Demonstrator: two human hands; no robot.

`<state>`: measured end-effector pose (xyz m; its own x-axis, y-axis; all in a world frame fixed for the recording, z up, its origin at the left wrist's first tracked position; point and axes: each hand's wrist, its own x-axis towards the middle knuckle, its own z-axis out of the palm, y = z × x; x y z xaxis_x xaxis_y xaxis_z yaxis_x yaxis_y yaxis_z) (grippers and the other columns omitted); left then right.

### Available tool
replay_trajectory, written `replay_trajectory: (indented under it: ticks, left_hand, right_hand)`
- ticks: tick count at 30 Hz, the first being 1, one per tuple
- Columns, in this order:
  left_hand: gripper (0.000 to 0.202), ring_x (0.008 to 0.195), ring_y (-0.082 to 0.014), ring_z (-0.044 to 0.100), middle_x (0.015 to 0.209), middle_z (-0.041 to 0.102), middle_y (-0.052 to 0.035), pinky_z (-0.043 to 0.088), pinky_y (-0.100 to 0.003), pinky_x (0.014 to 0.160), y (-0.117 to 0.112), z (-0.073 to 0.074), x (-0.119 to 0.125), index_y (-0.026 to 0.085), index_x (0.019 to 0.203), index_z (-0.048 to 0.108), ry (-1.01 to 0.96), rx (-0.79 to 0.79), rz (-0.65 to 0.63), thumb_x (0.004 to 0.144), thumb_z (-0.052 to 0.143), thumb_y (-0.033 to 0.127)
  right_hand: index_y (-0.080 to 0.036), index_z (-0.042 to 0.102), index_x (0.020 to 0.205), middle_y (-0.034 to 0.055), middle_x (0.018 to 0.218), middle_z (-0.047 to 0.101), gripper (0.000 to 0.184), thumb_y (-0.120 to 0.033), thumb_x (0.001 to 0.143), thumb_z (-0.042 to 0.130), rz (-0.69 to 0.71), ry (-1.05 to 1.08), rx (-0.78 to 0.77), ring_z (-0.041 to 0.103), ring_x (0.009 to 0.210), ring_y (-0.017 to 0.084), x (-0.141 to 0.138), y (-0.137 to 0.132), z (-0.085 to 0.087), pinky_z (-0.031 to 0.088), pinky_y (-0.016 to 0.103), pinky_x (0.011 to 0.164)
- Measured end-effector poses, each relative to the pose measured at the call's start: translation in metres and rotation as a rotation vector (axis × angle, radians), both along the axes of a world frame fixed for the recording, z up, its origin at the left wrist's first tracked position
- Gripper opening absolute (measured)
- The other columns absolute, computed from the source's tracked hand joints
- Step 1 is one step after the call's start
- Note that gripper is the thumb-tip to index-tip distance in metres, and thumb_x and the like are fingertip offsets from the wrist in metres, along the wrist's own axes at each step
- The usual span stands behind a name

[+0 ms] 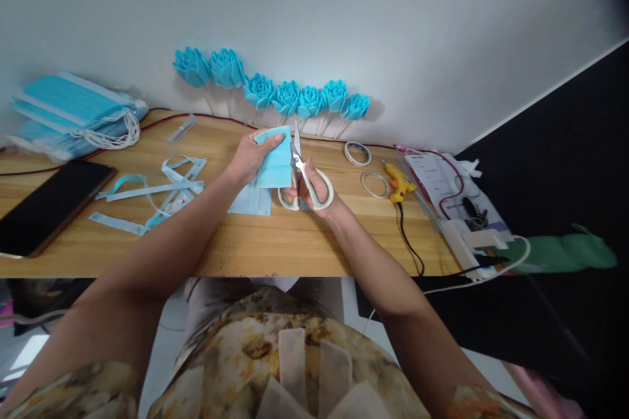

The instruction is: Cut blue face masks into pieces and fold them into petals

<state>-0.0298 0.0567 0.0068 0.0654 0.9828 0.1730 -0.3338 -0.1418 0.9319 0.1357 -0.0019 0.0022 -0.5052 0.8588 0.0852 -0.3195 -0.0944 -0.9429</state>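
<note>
Pinched in my left hand [250, 154] is a light blue rectangle of face mask fabric [274, 163], held upright above the table. My right hand [314, 190] grips white-handled scissors [301, 163] by the finger loops. The blades are parted and point away from me, along the right edge of the fabric. Below my hands another pale blue fabric piece [251, 201] lies flat, partly covered. Cut strips of mask fabric [157, 191] are scattered left of my left forearm.
Blue fabric flowers [259, 90] on sticks lean along the wall. At left are stacked face masks [73, 105] and a phone [54, 206]. To the right lie a tape roll [358, 154], a yellow glue gun [400, 183] with its cord, and a white power strip [466, 245]. The wooden table [295, 249] ends before my body.
</note>
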Motion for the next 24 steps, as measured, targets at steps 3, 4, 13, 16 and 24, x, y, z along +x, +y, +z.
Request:
replay_trajectory:
  ticks: [3, 4, 13, 16, 24]
  left_hand:
    - [0.052, 0.059, -0.0142, 0.060, 0.068, 0.068, -0.0003, 0.049, -0.027, 0.057, -0.0033, 0.0006, 0.0023, 0.016, 0.080, 0.071, 0.016, -0.015, -0.029, 0.057, 0.093, 0.058]
    - [0.052, 0.059, -0.0142, 0.060, 0.068, 0.068, -0.0003, 0.050, -0.028, 0.057, -0.0047, 0.0009, 0.0035, 0.016, 0.081, 0.071, 0.022, -0.022, -0.047, 0.057, 0.093, 0.057]
    - [0.053, 0.052, -0.0136, 0.060, 0.064, 0.067, -0.0005, 0.051, -0.026, 0.049, -0.0088, 0.0026, 0.0096, 0.015, 0.077, 0.068, -0.015, -0.047, -0.074, 0.055, 0.094, 0.056]
    - [0.054, 0.052, -0.0138, 0.060, 0.064, 0.067, -0.0005, 0.051, -0.026, 0.049, -0.0088, 0.0032, 0.0092, 0.016, 0.077, 0.069, -0.018, -0.061, -0.086, 0.054, 0.094, 0.057]
    - [0.051, 0.054, -0.0138, 0.062, 0.066, 0.069, -0.0019, 0.050, -0.026, 0.051, -0.0077, -0.0015, 0.0078, 0.015, 0.078, 0.068, -0.009, -0.029, -0.099, 0.059, 0.093, 0.056]
  right_hand:
    - [-0.025, 0.049, 0.091, -0.0061, 0.057, 0.054, 0.061, -0.084, 0.080, 0.059, -0.007, -0.004, -0.026, 0.054, 0.050, 0.014, 0.0002, 0.0001, -0.0007, 0.043, 0.028, 0.047]
    - [-0.024, 0.049, 0.090, -0.0058, 0.057, 0.054, 0.063, -0.085, 0.079, 0.059, -0.021, -0.011, -0.037, 0.054, 0.050, 0.015, 0.0002, 0.0006, -0.0011, 0.044, 0.029, 0.048]
    - [-0.022, 0.051, 0.068, -0.0012, 0.051, 0.051, 0.071, -0.093, 0.079, 0.046, -0.099, -0.045, -0.040, 0.052, 0.048, 0.014, -0.0026, 0.0021, -0.0019, 0.036, 0.028, 0.044]
    - [-0.023, 0.052, 0.076, -0.0027, 0.052, 0.052, 0.067, -0.090, 0.081, 0.048, -0.128, -0.031, -0.015, 0.051, 0.047, 0.014, -0.0038, -0.0009, 0.0000, 0.032, 0.026, 0.042]
    - [-0.024, 0.052, 0.097, -0.0091, 0.055, 0.051, 0.061, -0.082, 0.079, 0.063, -0.170, 0.058, -0.001, 0.045, 0.041, 0.010, -0.0072, -0.0039, 0.0004, 0.037, 0.025, 0.038]
